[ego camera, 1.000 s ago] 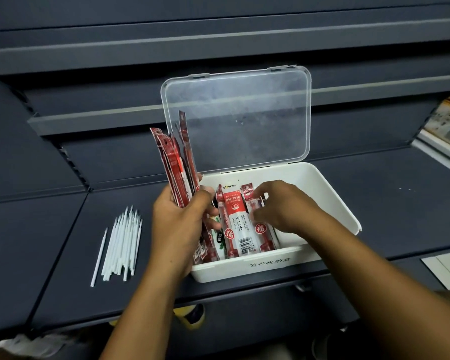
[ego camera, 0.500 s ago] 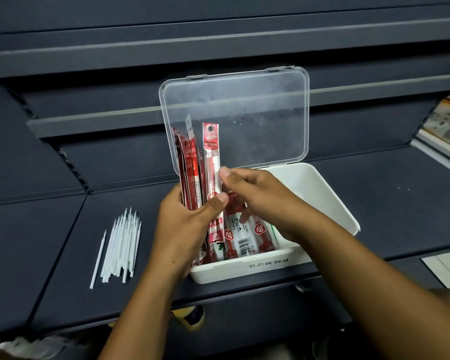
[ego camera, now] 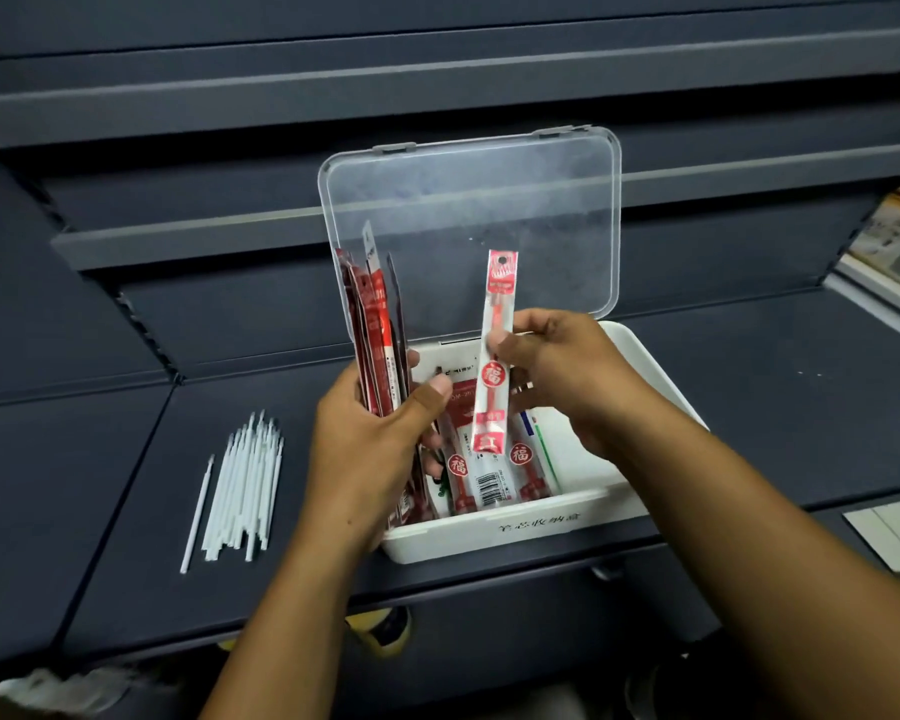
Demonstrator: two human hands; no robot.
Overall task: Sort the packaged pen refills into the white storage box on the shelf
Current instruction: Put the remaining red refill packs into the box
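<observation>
The right hand (ego camera: 567,376) has its grip closed on a single refill packet (ego camera: 499,298), thumb and fingertips pinching it about halfway up. This packet is red and white and stands nearly upright, its top leaning a little to the right. It hangs over the middle of the white box (ego camera: 437,543), with its lower end just above the packets lying inside.

The left hand (ego camera: 365,449) has its grip closed round a bundle of packets (ego camera: 372,330), mostly dark red, with the thumb across the front. The bundle stands upright with its lower ends down in the left end of the box and its tops rising in front of the lid.

Flat packets (ego camera: 489,478) lie side by side on the box floor, with red round labels and a barcode facing up. The clear lid (ego camera: 468,210) stands open, raised from the back edge. The box sits at the front edge of a dark shelf (ego camera: 775,407) and has printed characters on its front wall.

To the left on the same shelf, well apart from the box, a loose cluster of thin white sticks (ego camera: 245,480) lies roughly parallel, with one stick a little off to the left. At the far right edge are some printed items, too blurred to tell
</observation>
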